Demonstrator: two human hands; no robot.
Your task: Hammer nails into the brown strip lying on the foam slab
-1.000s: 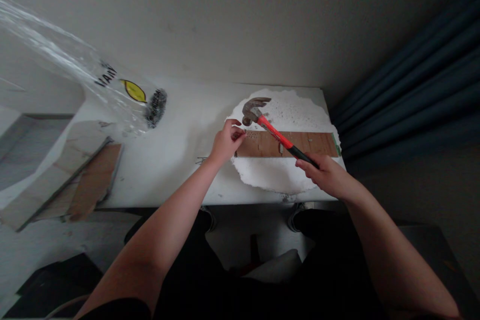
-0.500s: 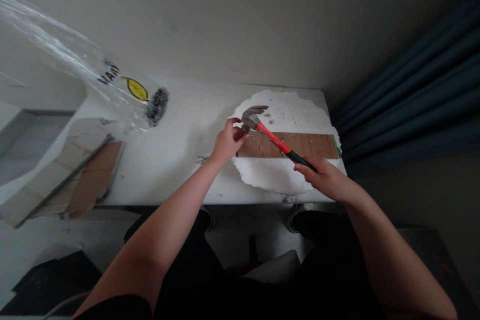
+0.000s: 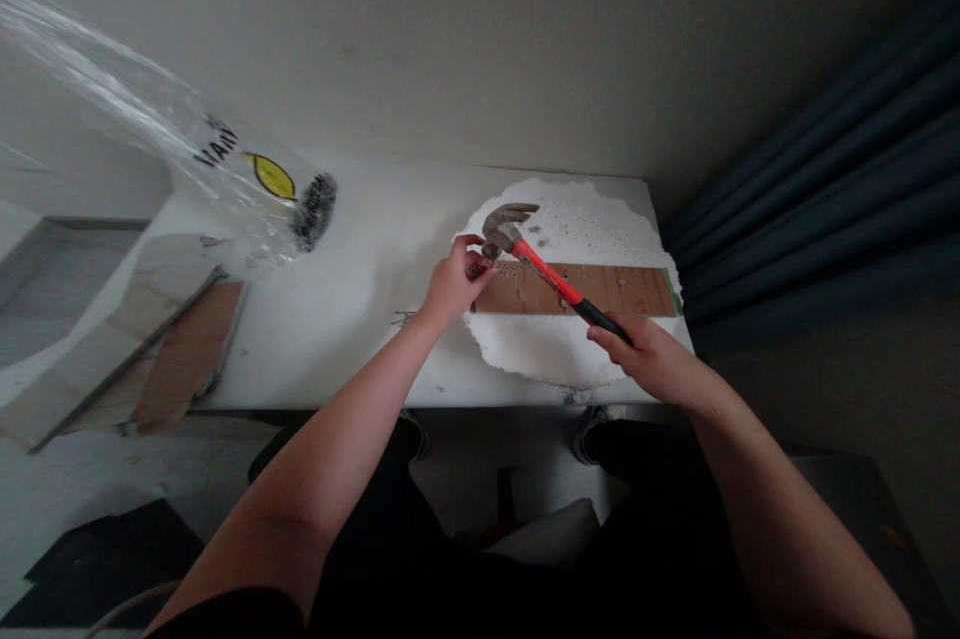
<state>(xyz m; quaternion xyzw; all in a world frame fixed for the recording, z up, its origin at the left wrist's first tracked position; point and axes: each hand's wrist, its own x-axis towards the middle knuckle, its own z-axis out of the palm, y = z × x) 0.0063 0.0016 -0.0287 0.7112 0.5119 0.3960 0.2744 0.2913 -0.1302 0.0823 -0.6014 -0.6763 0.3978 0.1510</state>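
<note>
My right hand (image 3: 651, 355) is wrapped round the black grip of a claw hammer (image 3: 551, 274) with a red shaft. The hammer's metal head hangs over the left end of a narrow brown wooden board (image 3: 622, 291), right beside my left fingertips. My left hand (image 3: 457, 279) is closed in a pinch at that end of the board; what lies between the fingers is too small and dark to make out. Rows of small dark dots mark the board near those fingers. Under the board lies a torn-edged white sheet (image 3: 525, 351).
Several thin nails (image 3: 403, 319) lie left of the board on the white table (image 3: 360, 319). A clear plastic wrap (image 3: 247, 184) with a yellow print stands at the left. Broken board pieces (image 3: 184, 354) lean at the table's left end. A blue curtain (image 3: 825, 189) hangs at right.
The hammer head has lifted very slightly, up and to the right. My left hand keeps its pinch in nearly the same place.
</note>
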